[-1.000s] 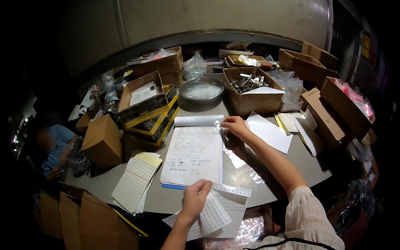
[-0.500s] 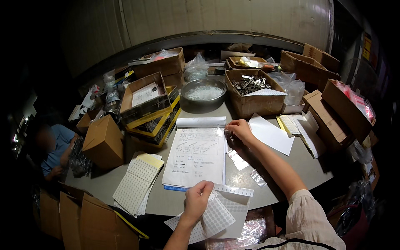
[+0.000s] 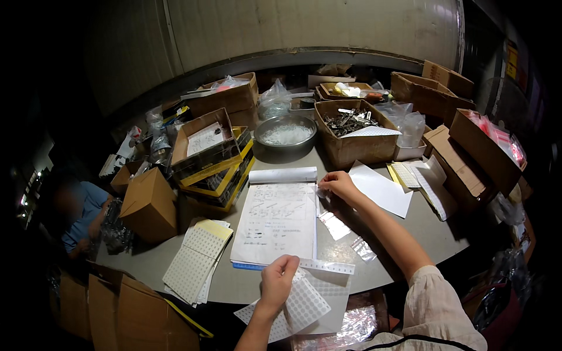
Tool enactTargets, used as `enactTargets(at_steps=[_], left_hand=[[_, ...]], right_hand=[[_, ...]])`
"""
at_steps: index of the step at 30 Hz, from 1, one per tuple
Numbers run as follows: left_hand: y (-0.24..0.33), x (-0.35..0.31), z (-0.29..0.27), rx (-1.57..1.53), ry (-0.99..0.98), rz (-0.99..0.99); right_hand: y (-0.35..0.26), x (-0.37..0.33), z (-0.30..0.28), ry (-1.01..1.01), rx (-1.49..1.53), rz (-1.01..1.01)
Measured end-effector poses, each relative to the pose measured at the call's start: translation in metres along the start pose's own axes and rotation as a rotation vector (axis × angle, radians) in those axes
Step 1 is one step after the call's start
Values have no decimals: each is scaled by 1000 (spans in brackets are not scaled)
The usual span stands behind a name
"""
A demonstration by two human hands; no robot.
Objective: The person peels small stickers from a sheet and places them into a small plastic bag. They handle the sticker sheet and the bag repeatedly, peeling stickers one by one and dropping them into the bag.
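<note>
My left hand [image 3: 277, 285] is closed at the table's front edge, gripping sticker sheets [image 3: 307, 300] with rows of round pale dots. A narrow printed strip [image 3: 328, 266] sticks out to the right from its fingers. Beside the right edge of a handwritten notepad [image 3: 275, 219], my right hand [image 3: 341, 186] pinches what looks like a small clear plastic bag [image 3: 321, 192], mostly hidden by the fingers. Two more small clear bags, one [image 3: 335, 225] just below that hand and another [image 3: 364, 249] nearer me, lie on the table. The notepad's top page is folded back.
Printed label sheets [image 3: 198, 257] lie left of the notepad; white paper [image 3: 381, 190] lies right. Behind stand a metal bowl [image 3: 285, 146] of clear small pieces and a cardboard box [image 3: 357, 153] of dark metal parts. Stacked boxes [image 3: 213, 196] flank the left; another person [image 3: 88, 210] sits beyond.
My right hand has shifted slightly right, drawing the small clear bag off the notepad's edge. My left hand keeps its hold on the sheets. The whole view has shifted a little.
</note>
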State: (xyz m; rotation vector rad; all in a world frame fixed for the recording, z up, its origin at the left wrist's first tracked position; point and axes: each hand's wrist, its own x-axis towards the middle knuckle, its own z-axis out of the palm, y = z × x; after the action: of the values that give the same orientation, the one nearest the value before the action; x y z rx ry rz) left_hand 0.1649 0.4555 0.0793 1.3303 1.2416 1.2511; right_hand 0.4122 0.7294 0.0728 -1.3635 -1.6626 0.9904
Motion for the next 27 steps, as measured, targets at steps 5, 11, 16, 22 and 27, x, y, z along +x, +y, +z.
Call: enactTargets(at_steps=[5,11,16,22,27], left_hand=[[3,0,2,17,-17,19],[4,-4,0,65,17,69],[10,-7,0,113,14,89],[11,-4,3,74,-6,86],[12,-7,1,61,-4,61]], right_hand=[[-9,-25,3,-220,-9,-255],[-67,-98,39,-381,-496,-594],[-84,-118,37,-499,-490,-469],[-77,-108,34,-415,-493,-675],[-88,-108,46,-482,-827,-704]])
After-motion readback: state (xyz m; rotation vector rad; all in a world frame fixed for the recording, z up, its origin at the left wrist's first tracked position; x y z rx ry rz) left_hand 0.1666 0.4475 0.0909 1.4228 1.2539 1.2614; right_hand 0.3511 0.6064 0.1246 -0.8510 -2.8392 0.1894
